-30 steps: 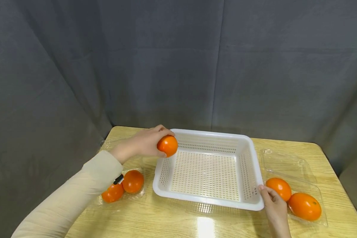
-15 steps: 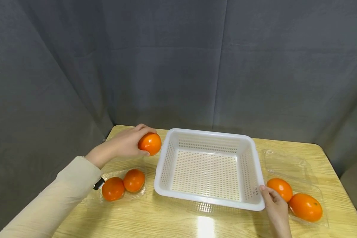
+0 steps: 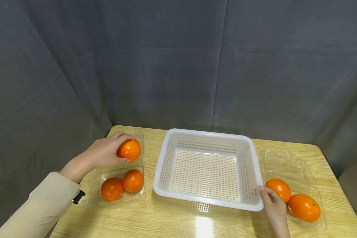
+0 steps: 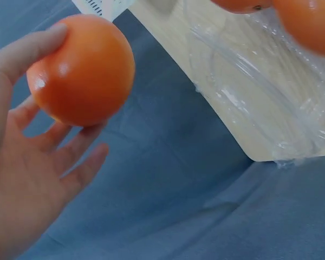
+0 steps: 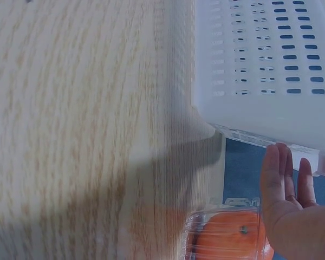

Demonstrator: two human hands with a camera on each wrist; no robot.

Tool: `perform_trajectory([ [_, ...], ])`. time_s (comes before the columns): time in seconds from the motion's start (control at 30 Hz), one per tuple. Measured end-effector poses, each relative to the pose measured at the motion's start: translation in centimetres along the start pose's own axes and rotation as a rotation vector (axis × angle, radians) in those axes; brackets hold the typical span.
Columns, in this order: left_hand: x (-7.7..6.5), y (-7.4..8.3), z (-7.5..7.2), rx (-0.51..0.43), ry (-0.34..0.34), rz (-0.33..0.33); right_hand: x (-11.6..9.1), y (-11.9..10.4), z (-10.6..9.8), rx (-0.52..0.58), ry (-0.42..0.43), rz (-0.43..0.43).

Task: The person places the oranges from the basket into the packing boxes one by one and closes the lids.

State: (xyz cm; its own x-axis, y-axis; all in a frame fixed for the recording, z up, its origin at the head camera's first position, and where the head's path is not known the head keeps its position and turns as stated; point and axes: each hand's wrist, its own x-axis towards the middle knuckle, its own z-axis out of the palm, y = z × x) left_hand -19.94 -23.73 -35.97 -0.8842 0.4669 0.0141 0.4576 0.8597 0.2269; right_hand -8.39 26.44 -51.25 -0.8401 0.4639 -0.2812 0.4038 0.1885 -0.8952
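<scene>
My left hand [image 3: 105,150] holds a glossy orange [image 3: 129,150], thumb on one side and fingertips on the other. It is above the lid side of an opened clear plastic box [image 3: 139,193] on the left, where two more oranges [image 3: 111,189] lie side by side. In the left wrist view the held orange [image 4: 89,70] is apart from the table. My right hand [image 3: 275,210] pinches the near right corner of a white plastic basket [image 3: 208,200], its thumb on the rim. No fruit lies in the basket, whose floor is a slotted grid.
A second opened clear box [image 3: 318,198] with two oranges [image 3: 304,207] stands right of the basket, close to my right hand. Light wood tabletop [image 3: 154,221] shows in front. Grey curtain [image 3: 178,66] hangs behind and at the sides.
My left hand has carried its orange leftward, from over the basket's left rim to above the left box. My right hand and the basket have stayed in place.
</scene>
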Motion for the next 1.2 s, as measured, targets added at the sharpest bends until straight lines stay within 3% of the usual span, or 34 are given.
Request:
perform_trajectory([
  [0.3, -1.8, -1.4, 0.8, 0.027, 0.013, -0.049, 0.1, 0.1, 0.2, 0.021, -0.008, 0.002],
  [0.8, -3.6, -3.1, 2.9, -0.013, 0.006, -0.125, 0.1, 0.1, 0.1, 0.043, -0.010, -0.006],
  [1.2, -5.2, -4.4, 4.0, -0.019, 0.044, -0.143, 0.0, 0.1, 0.1, 0.047, -0.003, -0.018],
])
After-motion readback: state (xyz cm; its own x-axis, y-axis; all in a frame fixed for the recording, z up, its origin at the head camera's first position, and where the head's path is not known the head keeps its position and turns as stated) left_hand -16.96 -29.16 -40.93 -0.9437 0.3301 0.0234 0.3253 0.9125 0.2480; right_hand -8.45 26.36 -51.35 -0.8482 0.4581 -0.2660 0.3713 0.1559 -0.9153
